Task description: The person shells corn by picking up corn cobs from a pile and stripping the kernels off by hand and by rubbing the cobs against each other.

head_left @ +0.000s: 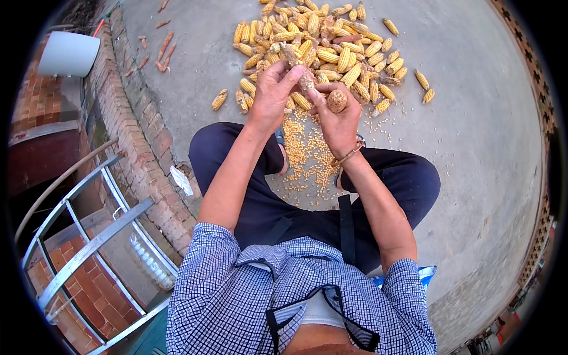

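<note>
My left hand (273, 89) is closed around a partly bared corn cob (291, 53), which still has yellow kernels near its far end. My right hand (340, 125) grips a second cob (337, 101), seen end-on, brown and bare at the tip. The right thumb rests at the near end of the first cob, so the two cobs are side by side or touching; the fingers hide the exact contact. Below the hands, loose kernels (306, 155) lie scattered on the ground between my feet. Just beyond them spreads a heap of yellow corn ears (328, 56).
Stripped reddish cobs (165, 50) lie at the upper left beside a low brick edging (133, 127). A pale bucket (69, 54) and a metal frame (89, 248) stand on the left. Grey concrete (485, 148) extends to the right, bounded by a patterned wall.
</note>
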Demonstrator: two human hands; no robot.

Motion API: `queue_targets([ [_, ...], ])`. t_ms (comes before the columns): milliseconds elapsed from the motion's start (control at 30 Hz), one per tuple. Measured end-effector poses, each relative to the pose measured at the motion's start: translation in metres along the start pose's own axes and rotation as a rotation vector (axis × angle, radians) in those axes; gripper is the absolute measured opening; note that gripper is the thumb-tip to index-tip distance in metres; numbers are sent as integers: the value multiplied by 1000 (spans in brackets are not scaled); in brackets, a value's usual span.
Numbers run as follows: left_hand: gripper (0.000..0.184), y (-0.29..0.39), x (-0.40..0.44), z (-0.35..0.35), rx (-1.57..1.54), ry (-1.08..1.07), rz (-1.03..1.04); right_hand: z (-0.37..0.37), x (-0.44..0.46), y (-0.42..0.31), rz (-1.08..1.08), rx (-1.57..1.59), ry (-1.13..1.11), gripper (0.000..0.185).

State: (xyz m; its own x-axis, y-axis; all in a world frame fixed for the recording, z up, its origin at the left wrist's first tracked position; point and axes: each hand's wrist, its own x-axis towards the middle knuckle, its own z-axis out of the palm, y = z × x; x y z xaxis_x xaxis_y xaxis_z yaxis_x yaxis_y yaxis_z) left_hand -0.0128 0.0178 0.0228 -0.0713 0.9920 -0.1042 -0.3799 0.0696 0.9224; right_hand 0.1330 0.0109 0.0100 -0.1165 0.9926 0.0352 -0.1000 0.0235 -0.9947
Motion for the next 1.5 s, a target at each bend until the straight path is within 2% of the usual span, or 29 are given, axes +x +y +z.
queue_targets([
  [167, 27, -1, 0, 0, 95, -4, 19, -1, 4, -11, 143, 82, -41, 15],
  [400, 25, 1, 1, 0, 147, -38, 81, -10, 8, -7, 193, 159, -116, 14],
  [500, 19, 4, -1, 7, 176, -1, 107, -11, 9, -13, 237, 200, -127, 14],
  [600, 19, -5, 0, 5, 358, 46, 163, -7, 8, -11, 222, 186, -107, 14],
  [667, 21, -6, 0, 4, 355, 32, 179, -8, 8, -9, 244, 241, -110, 14],
  [900, 20, 6, -6, 9, 320, -10, 183, -9, 8, -13, 244, 145, -110, 13],
  [1100, 27, 11, -2, 0, 11, -109, -6, -15, 13, -20, 276, 175, -181, 10],
  [1200, 30, 8, -1, -3, -76, -121, -18, -17, 15, -18, 282, 266, -207, 13],
  [1300, 35, 8, -1, -3, -117, -138, -50, -16, 17, -22, 240, 202, -142, 17],
  [1400, 35, 8, -1, -1, -102, -111, -24, -13, 15, -28, 217, 265, -155, 18],
  [1500, 35, 7, -3, 3, 65, -99, 16, -11, 13, -22, 238, 227, -129, 18],
])
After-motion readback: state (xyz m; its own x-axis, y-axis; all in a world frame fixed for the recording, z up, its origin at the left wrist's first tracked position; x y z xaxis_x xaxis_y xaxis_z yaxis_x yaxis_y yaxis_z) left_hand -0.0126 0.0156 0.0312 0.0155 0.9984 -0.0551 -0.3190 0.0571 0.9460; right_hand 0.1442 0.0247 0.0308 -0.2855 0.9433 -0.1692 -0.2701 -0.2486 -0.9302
